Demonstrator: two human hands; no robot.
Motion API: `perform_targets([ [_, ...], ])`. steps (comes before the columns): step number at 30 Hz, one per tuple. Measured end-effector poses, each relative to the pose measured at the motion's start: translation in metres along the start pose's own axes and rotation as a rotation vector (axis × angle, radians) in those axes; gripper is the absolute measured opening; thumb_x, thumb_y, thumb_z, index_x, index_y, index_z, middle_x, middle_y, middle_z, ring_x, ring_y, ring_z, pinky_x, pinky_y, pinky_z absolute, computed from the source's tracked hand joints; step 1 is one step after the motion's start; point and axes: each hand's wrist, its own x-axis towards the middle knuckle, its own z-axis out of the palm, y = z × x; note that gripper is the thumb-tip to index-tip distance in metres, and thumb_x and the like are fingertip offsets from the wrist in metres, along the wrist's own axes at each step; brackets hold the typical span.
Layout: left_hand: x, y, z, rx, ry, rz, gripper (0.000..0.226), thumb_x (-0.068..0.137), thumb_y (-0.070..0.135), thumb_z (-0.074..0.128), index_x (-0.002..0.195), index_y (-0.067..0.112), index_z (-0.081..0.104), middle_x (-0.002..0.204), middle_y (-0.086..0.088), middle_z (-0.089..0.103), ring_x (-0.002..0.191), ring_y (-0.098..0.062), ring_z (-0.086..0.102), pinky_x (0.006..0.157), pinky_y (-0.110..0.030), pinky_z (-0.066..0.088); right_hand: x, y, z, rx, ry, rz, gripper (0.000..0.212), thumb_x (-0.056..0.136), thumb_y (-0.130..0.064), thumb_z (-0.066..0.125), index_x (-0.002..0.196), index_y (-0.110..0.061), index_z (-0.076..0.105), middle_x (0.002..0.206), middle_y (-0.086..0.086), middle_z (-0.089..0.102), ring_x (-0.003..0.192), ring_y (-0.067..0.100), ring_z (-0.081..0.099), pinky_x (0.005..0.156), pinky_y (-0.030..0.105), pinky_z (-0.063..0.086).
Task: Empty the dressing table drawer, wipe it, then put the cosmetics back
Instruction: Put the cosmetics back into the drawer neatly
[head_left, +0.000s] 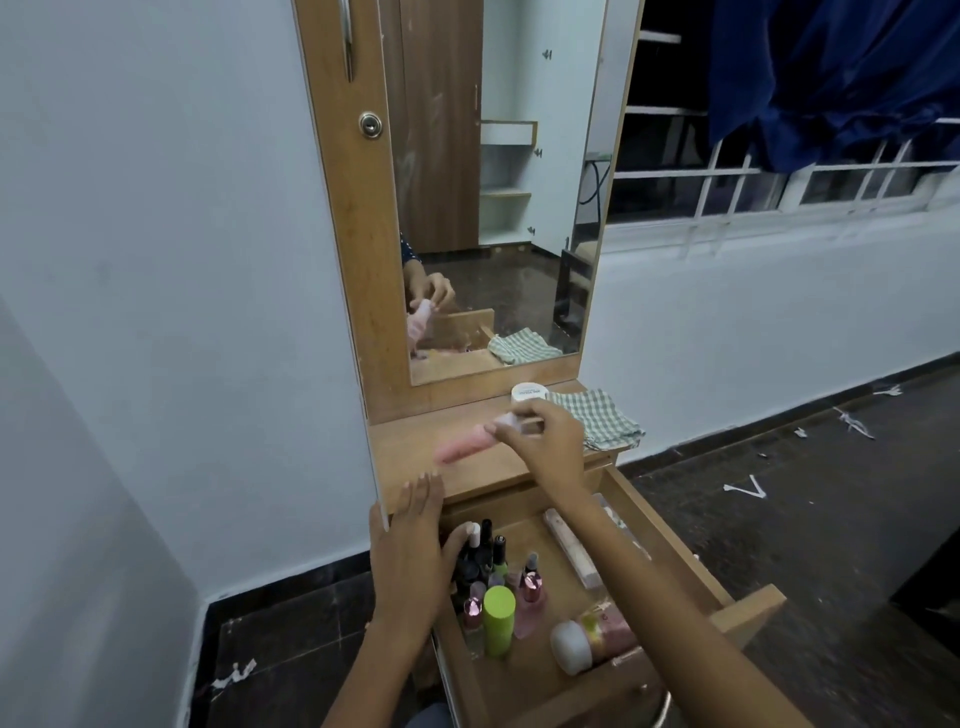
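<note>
Above the tabletop (415, 452), one pink tube (462, 448) held

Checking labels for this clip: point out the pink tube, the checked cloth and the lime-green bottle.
pink tube (464, 447): head view, on the blurred tube body left of the right hand.
checked cloth (597, 413): head view, on its middle, on the tabletop.
lime-green bottle (498, 616): head view, on its upright body, in the drawer.

Head-worn camera looks forward and down, close over the open drawer (670, 551).
</note>
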Motion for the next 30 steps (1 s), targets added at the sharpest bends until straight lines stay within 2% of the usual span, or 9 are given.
perform_targets([
  [4, -0.022, 0.011, -0.01, -0.097, 0.258, 0.15, 0.069, 0.078, 0.041, 0.072, 0.138, 0.016, 0.048, 0.139, -0.002, 0.052, 0.132, -0.023, 0.045, 0.109, -0.042, 0.019, -0.04, 0.002, -0.034, 0.209, -0.134, 0.263, 0.034, 0.065, -0.036, 0.085, 0.081, -0.008, 0.073, 0.077, 0.011, 0.072, 0.073, 0.021, 0.068, 0.067, 0.032, 0.056],
  [7, -0.032, 0.017, -0.015, -0.129, 0.33, 0.263, 0.062, 0.068, 0.027, 0.083, 0.125, 0.014, 0.061, 0.126, -0.002, 0.063, 0.123, -0.023, 0.054, 0.106, -0.046, 0.026, -0.063, -0.004, -0.051, 0.308, -0.206, 0.411, 0.036, 0.065, -0.033, 0.084, 0.081, -0.003, 0.073, 0.079, 0.016, 0.072, 0.071, 0.021, 0.069, 0.066, 0.03, 0.058],
  [11, -0.041, 0.014, -0.011, -0.132, 0.373, 0.34, 0.031, 0.082, 0.031, 0.062, 0.107, 0.014, 0.071, 0.109, 0.0, 0.071, 0.111, -0.019, 0.063, 0.105, -0.045, 0.028, -0.08, -0.01, -0.062, 0.267, -0.304, 0.492, 0.035, 0.067, -0.031, 0.083, 0.08, -0.001, 0.073, 0.074, 0.014, 0.071, 0.062, 0.013, 0.066, 0.058, 0.022, 0.053],
  [14, -0.046, 0.011, -0.01, -0.131, 0.294, 0.376, 0.038, 0.084, 0.039, 0.05, 0.101, 0.014, 0.073, 0.103, 0.001, 0.073, 0.104, -0.019, 0.066, 0.104, -0.043, 0.027, -0.087, -0.012, -0.069, 0.257, -0.391, 0.486, 0.022, 0.073, -0.017, 0.08, 0.09, -0.005, 0.072, 0.08, 0.013, 0.068, 0.069, 0.014, 0.067, 0.06, 0.025, 0.056],
  [18, -0.05, 0.006, -0.009, -0.181, 0.158, 0.422, 0.047, 0.085, 0.051, 0.048, 0.105, 0.016, 0.072, 0.105, 0.003, 0.072, 0.11, -0.016, 0.063, 0.107, -0.041, 0.024, -0.09, -0.009, -0.08, 0.143, -0.452, 0.449, 0.03, 0.071, -0.011, 0.082, 0.099, -0.011, 0.072, 0.091, 0.01, 0.07, 0.082, 0.021, 0.07, 0.065, 0.03, 0.059],
  [21, -0.051, -0.006, -0.008, -0.268, 0.056, 0.296, 0.063, 0.089, 0.066, 0.03, 0.12, 0.024, 0.065, 0.129, 0.008, 0.058, 0.131, -0.011, 0.044, 0.112, -0.038, 0.016, -0.088, -0.002, -0.101, 0.066, -0.506, 0.504, 0.025, 0.069, -0.01, 0.083, 0.092, -0.01, 0.074, 0.088, 0.013, 0.072, 0.078, 0.024, 0.071, 0.068, 0.034, 0.06],
  [24, -0.052, -0.024, -0.006, -0.121, -0.089, 0.193, 0.066, 0.088, 0.063, 0.017, 0.137, 0.03, 0.048, 0.151, 0.01, 0.029, 0.141, -0.005, 0.009, 0.114, -0.04, 0.005, -0.087, 0.004, -0.122, -0.038, -0.617, 0.559, 0.017, 0.068, -0.011, 0.083, 0.083, -0.013, 0.076, 0.08, 0.011, 0.074, 0.073, 0.019, 0.072, 0.064, 0.028, 0.057],
  [27, -0.053, -0.031, -0.006, 0.043, -0.294, 0.194, 0.055, 0.097, 0.052, 0.033, 0.147, 0.029, 0.031, 0.158, 0.008, 0.009, 0.135, -0.004, -0.014, 0.116, -0.045, -0.002, -0.095, 0.01, -0.116, -0.158, -0.689, 0.605, 0.021, 0.065, -0.014, 0.085, 0.083, -0.01, 0.075, 0.074, 0.007, 0.073, 0.067, 0.013, 0.069, 0.059, 0.023, 0.052],
  [30, -0.052, -0.028, -0.006, 0.128, -0.419, 0.182, 0.06, 0.096, 0.051, 0.036, 0.15, 0.028, 0.021, 0.159, 0.008, 0.002, 0.141, -0.007, -0.013, 0.116, -0.046, -0.006, -0.104, 0.01, -0.098, -0.263, -0.74, 0.618, 0.02, 0.067, -0.017, 0.085, 0.083, -0.014, 0.073, 0.072, -0.002, 0.072, 0.066, 0.008, 0.068, 0.062, 0.025, 0.057],
])
